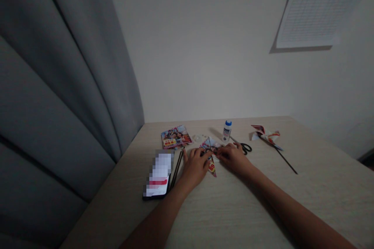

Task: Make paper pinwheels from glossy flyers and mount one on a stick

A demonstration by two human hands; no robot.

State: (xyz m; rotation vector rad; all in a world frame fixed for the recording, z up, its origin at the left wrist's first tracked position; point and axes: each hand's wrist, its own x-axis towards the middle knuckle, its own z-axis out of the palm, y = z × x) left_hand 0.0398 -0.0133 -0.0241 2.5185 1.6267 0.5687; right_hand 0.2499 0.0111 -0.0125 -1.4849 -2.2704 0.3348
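Observation:
A colourful printed paper pinwheel (pixel 211 168) lies on the table between my two hands, its points folded out and its centre largely hidden by fingers. My left hand (pixel 195 166) grips it from the left, with the index finger reaching to the middle. From the right, my right hand (pixel 233 157) pinches the pinwheel near its centre. Just beyond that hand stand a white glue bottle (pixel 226 131) with a blue cap and a pair of scissors (pixel 247 148) with black handles, partly covered by the fingers.
Left of my hands lie two thin dark sticks (pixel 176 170), a phone (pixel 159 175) with its screen lit, and a square printed paper stack (pixel 176 137). A pinwheel on a stick (pixel 267 136) rests at the right. A small clear item (pixel 199 138) sits behind. The wall (pixel 216 66) borders the table.

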